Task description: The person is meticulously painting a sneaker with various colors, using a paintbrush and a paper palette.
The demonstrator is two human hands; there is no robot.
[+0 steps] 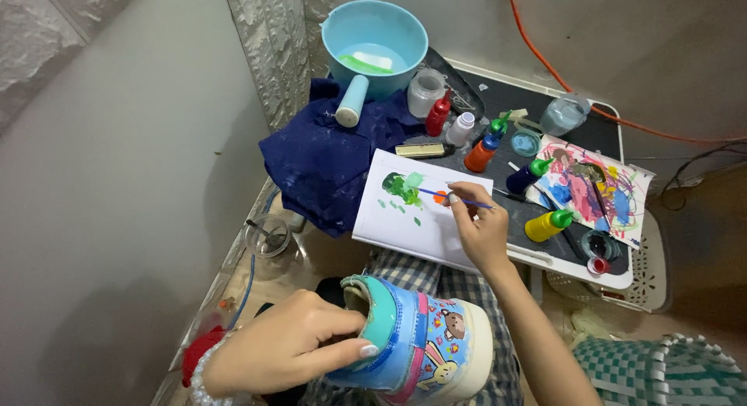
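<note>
My left hand (288,344) grips the heel of a child's shoe (420,340), blue and teal with cartoon animals on its side, held over my lap. My right hand (478,223) holds a thin paintbrush (455,197) with its tip on a white sheet of paper (405,219). The sheet carries green paint smears (401,187) and an orange dab (440,197) by the brush tip. The paper lies across the front left corner of a small dark-topped table (591,134).
Several paint bottles stand on the table: red (437,114), orange with blue cap (481,153), blue (527,175), yellow (547,225). A paint-smeared sheet (595,190) lies right. A blue basin (375,44), navy cloth (331,157) and clear cup (267,236) sit left. An orange cable (545,60) runs behind.
</note>
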